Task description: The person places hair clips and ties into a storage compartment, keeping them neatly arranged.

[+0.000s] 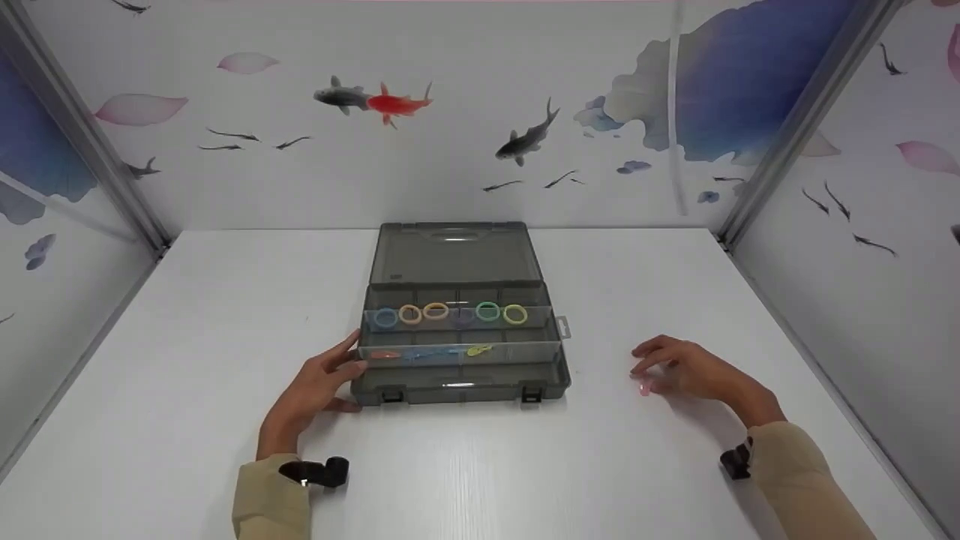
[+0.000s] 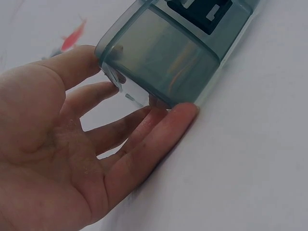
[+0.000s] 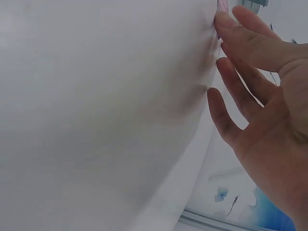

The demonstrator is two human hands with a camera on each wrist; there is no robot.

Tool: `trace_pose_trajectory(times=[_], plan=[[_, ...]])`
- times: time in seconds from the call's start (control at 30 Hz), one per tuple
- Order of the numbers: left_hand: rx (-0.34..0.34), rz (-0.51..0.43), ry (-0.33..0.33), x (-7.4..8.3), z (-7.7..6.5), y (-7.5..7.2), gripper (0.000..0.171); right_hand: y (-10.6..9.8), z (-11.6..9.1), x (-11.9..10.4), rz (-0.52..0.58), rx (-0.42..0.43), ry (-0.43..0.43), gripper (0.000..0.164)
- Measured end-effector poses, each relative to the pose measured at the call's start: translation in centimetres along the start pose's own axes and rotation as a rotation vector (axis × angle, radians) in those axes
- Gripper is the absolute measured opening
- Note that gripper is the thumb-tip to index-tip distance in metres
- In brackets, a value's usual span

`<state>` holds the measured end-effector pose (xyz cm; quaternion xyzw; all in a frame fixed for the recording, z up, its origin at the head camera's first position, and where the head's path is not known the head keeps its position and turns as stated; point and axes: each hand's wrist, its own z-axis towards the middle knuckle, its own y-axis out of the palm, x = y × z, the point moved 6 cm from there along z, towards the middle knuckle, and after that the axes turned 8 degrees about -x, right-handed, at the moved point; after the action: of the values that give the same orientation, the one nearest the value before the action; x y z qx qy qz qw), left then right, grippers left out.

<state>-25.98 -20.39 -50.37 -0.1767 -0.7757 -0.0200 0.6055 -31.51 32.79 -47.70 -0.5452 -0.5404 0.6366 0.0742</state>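
A grey translucent storage box point(image 1: 459, 380) stands with its lid point(image 1: 457, 255) tipped back. My left hand point(image 1: 311, 386) holds the box by its left side; in the left wrist view the fingers point(image 2: 144, 154) spread round its corner. Coloured rings lie in a row in the box, among them a yellow ring point(image 1: 515, 324) and a blue ring point(image 1: 385, 327). Nearer the front are small pieces in orange, blue and yellow. My right hand point(image 1: 694, 367) is low over the table at the right, fingers loosely bent, thumb tip at a small pink piece point(image 1: 644, 389).
The white table point(image 1: 465, 480) reaches back to a wall point(image 1: 465, 165) printed with fish and petals, with side panels left and right. A hanging tab point(image 1: 563, 327) sticks out from the box's right side. Dark wrist cameras sit on both sleeves.
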Motion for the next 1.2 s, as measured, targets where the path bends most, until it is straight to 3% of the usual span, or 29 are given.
trace_pose_trajectory(times=[0.1,0.6,0.77,1.03,1.2], plan=[[0.008,0.003,-0.004,-0.1,-0.05,-0.06,0.066,-0.01,0.21,-0.07,-0.024,-0.006,-0.028,0.016],[0.005,0.009,0.005,0.02,-0.08,-0.09,0.065,0.21,0.86,0.08,-0.041,0.048,0.053,0.005],[0.003,0.001,0.003,0.04,-0.28,-0.02,0.065,0.1,0.86,-0.12,-0.098,0.079,0.051,0.008],[0.007,-0.008,0.0,-0.15,-0.06,0.02,0.066,0.16,0.85,0.06,-0.098,0.121,0.038,0.01],[0.009,-0.005,-0.002,-0.19,-0.05,-0.09,0.066,-0.04,1.05,-0.78,-0.122,0.113,0.022,0.011]])
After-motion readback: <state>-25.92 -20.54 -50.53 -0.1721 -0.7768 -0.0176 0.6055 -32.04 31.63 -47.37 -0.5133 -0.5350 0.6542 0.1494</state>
